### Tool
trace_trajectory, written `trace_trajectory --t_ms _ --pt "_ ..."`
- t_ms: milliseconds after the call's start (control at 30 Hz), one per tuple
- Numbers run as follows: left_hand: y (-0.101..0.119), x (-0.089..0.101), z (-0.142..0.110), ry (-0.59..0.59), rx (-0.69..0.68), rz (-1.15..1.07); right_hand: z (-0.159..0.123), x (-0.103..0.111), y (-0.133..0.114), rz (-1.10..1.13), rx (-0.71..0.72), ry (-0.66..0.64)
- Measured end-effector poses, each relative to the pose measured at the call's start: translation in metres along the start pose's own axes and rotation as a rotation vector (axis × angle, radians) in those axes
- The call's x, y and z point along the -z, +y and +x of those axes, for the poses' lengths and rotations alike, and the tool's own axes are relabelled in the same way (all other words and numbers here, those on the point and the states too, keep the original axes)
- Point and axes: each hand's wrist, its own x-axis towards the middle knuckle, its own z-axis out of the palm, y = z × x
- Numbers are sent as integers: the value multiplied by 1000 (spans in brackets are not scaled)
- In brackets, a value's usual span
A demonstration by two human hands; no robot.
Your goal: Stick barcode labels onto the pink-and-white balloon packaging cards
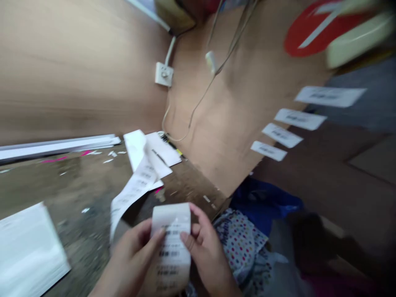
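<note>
A strip of white barcode labels (173, 260) hangs between my two hands at the bottom centre, its upper end bent over. My left hand (130, 251) pinches the strip's left edge with the thumb on its face. On the opposite edge, my right hand (206, 247) grips it between thumb and curled fingers. Rows of black print run across the labels, too blurred to read. Behind my left hand, a longer printed label strip (136, 185) curves up over the tabletop to some white papers (163, 150); whether the two strips join is hidden.
Several labels (276, 135) stick out from the wooden panel's edge at right. A white packet (27, 251) lies on the worn table (86, 239) at left, among paper scraps. A cable (198, 105) dangles near a wall socket (163, 74). Dotted fabric (241, 243) lies below right.
</note>
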Motion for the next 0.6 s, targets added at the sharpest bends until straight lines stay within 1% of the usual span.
trace_trajectory --t_ms 33,100,133,167,200,233,267,300,333,367,400,433,467,500,533,567,600 --pt "-1 2 1 -17 -4 -28 0 -12 7 81 -23 34" --pt "-5 6 0 -61 -5 -87 5 -28 16 123 -10 118" --pt "-7 8 -2 -76 1 -116 7 -31 18 113 -1 128" --pt "-10 10 -5 -77 3 -136 10 -33 20 91 1 111" --pt "-11 12 -7 -61 2 -145 12 -32 20 47 10 87" --pt "-13 13 -9 -32 4 -148 13 -30 20 -40 48 79" --pt "-14 14 -11 -1 6 -149 13 -27 18 -175 128 99" --pt "-15 16 -12 19 10 -150 13 -23 16 -347 254 145" --pt "-15 17 -13 22 15 -151 14 -19 13 -532 407 188" --pt "-15 18 -13 11 19 -149 15 -15 10 -704 559 191" --pt "-15 19 -13 -6 20 -145 16 -11 6 -835 676 133" --pt "-15 20 -13 -24 18 -135 18 -7 3 -909 740 8" --pt "-15 21 -13 -40 11 -122 20 -5 0 -920 751 -158" --pt "-15 21 -12 -56 -1 -105 22 -4 -3 -890 711 -318" --pt "-15 22 -12 -68 -15 -83 24 -4 -4 -836 640 -428" --pt "-16 23 -12 -74 -28 -57 25 -5 -5 -773 561 -475" --pt "-16 23 -12 -76 -36 -31 25 -7 -5 -714 488 -475"
